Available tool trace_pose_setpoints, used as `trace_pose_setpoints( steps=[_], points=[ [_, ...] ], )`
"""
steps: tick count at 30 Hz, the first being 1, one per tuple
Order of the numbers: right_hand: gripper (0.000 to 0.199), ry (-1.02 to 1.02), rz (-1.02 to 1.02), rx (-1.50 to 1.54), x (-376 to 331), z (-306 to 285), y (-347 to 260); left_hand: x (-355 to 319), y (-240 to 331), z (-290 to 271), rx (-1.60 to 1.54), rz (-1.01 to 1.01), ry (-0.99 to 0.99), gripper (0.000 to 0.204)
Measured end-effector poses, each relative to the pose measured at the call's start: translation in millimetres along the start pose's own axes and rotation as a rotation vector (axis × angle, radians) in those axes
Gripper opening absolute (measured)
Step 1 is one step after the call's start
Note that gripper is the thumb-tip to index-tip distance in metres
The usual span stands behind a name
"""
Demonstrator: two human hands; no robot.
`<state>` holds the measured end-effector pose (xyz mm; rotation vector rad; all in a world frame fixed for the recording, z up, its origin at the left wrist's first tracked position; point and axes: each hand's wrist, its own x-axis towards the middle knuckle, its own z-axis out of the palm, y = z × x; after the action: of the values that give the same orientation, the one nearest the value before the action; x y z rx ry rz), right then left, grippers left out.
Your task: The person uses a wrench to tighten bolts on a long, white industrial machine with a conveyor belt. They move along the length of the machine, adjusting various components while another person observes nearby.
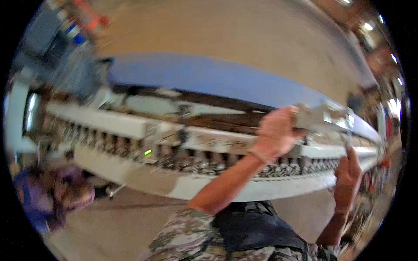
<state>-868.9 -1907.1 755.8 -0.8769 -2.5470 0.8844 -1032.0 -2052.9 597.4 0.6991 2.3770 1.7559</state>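
The left hand (276, 135) has its grip bent around one end of a pale metal piece (324, 116), which is above the right part of the long white machine (283, 187). The right hand (347, 172), also over the machine's right part, is blurred; I cannot tell its grip. A blue band (187, 71) lies beyond the machine.

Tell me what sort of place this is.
Probably an industrial workshop or factory floor: a long white frame lined with a row of small metal parts, and bright overhead lights, suggest it.
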Motion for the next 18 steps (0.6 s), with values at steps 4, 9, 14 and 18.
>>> trace_pose_setpoints(
  steps=[4,9,14,18],
  points=[
    [0.052,-0.007,-0.154,0.013,-10.7,23.8,7.4,-11.9,-7.7,0.9,-0.096,0.04,0.12,0.057],
    [0.048,-0.108,-0.445,-0.27,8.8,22.8,-10.2,-7.2,-6.7,3.8,-0.009,-0.043,0.13,0.053],
    [0.061,-0.193,-0.217,-0.084,50.1,-8.8,17.7,0.4,-9.4,13.9,-0.01,-0.076,0.13,0.054],
    [0.058,-0.312,-0.448,-0.413,170.4,-73.1,84.5,-4.1,-7.1,11.9,-0.047,-0.073,0.155,0.053]
  ],
)
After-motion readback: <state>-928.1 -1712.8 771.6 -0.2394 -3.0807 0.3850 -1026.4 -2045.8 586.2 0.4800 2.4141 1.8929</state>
